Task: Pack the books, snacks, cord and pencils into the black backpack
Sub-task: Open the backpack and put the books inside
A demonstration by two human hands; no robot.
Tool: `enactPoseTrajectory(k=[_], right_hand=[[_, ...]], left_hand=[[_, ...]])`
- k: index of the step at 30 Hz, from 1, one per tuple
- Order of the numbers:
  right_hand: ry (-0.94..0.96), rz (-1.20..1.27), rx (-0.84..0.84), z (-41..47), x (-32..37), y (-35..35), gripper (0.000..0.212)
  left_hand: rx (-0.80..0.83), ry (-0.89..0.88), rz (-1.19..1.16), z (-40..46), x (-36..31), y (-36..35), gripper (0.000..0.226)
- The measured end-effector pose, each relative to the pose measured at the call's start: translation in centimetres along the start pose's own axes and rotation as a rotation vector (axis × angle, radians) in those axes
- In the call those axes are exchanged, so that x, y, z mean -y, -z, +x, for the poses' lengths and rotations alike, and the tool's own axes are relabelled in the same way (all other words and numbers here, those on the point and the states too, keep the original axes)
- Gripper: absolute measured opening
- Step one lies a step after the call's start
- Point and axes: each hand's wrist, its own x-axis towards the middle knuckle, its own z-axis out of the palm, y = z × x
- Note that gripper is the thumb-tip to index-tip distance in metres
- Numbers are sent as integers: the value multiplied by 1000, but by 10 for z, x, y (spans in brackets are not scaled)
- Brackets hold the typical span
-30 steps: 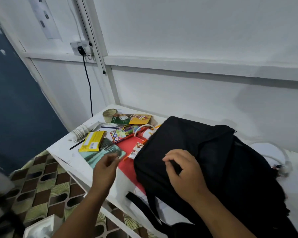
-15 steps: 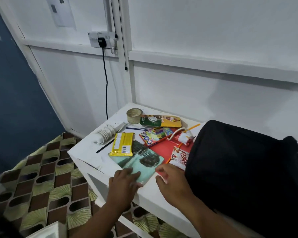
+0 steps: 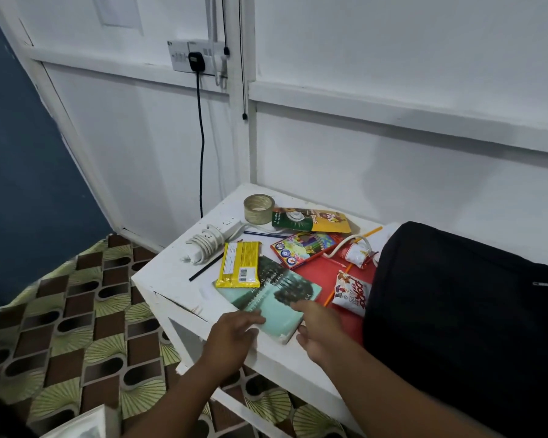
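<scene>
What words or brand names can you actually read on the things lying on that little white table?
"Pop" in red letters, partly readable: on the white snack packet.
Yellow lettering on the green and orange pouch: too blurred to read.
Barcode and small print on the yellow packet: too small.
Teal book cover lines and pencil box badges: unreadable.

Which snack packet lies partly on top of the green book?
The yellow packet, barcode up; its lower end overlaps the green book. The white and red packet lies on the red book; the green and yellow pouch lies on the table.
</scene>
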Motion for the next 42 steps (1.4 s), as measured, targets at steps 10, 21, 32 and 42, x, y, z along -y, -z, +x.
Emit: enactPoseTrajectory(k=[10, 21, 32, 42], right_hand=[[195, -71, 1, 1, 7, -16, 12], [772, -444, -214, -28, 71, 76, 14], [605, -89, -6, -74, 105, 227, 15], [817, 191, -351, -87, 131, 420, 34]], left_hand=[[-78, 94, -201, 27, -10, 28, 38], [-149, 254, 247, 44, -38, -3, 29], [269, 66, -485, 47, -192, -92, 17], [242, -126, -323, 15, -296, -254, 40]])
